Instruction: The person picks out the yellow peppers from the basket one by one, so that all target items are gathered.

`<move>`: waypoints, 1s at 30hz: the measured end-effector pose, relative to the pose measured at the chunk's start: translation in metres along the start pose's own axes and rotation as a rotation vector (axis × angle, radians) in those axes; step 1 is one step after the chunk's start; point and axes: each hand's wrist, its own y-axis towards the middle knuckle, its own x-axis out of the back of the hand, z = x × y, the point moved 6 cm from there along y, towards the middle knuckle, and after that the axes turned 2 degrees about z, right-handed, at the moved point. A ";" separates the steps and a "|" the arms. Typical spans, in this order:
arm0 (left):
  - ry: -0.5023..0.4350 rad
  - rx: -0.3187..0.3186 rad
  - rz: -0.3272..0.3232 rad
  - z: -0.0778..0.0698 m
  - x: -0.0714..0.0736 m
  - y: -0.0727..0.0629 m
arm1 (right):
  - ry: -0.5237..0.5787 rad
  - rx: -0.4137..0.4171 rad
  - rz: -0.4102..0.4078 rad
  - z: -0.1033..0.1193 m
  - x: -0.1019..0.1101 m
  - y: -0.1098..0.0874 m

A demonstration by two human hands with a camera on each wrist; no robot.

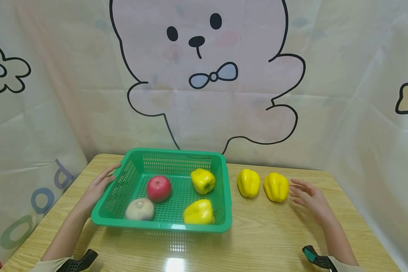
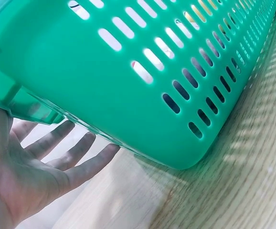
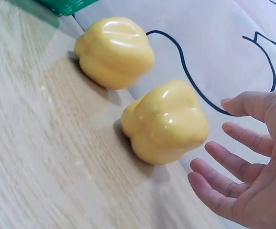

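Observation:
A green plastic basket (image 1: pixel 163 225) holds a red apple-like fruit (image 1: pixel 159 188), a pale round vegetable with a purplish underside (image 1: pixel 139 209) and two yellow bell peppers (image 1: pixel 203 181). My left hand (image 1: pixel 100 187) rests against the basket's left side, its fingers (image 2: pixel 88 169) extended along the outer wall near the rim; the thumb is mostly hidden. To the right of the basket, two more yellow bell peppers stand on the table: a nearer-to-basket one (image 1: pixel 248 183) and an outer one (image 1: pixel 276 187). Beside the outer pepper, my right hand (image 1: pixel 309 198) holds nothing, fingers spread and slightly bent.
The wooden table (image 1: pixel 258 238) reaches back to a hanging cloth (image 1: pixel 204 121) printed with a bear outline. More printed cloth hangs at the left (image 1: pixel 37 143) and right sides. Dark straps (image 1: pixel 78 261) are on both wrists.

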 end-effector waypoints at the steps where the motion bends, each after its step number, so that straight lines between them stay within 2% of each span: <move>1: -0.005 0.000 0.000 0.000 0.000 0.000 | -0.006 -0.004 0.001 0.002 0.000 -0.001; 13: -0.031 -0.015 0.010 -0.003 0.001 -0.001 | -0.102 -0.042 0.000 0.022 0.003 -0.005; 23: -0.033 -0.025 0.010 -0.003 0.001 -0.002 | -0.082 -0.012 -0.002 0.035 0.002 -0.010; 30: -0.071 -0.031 0.021 -0.003 0.000 -0.003 | -0.072 0.008 0.005 0.047 -0.003 -0.015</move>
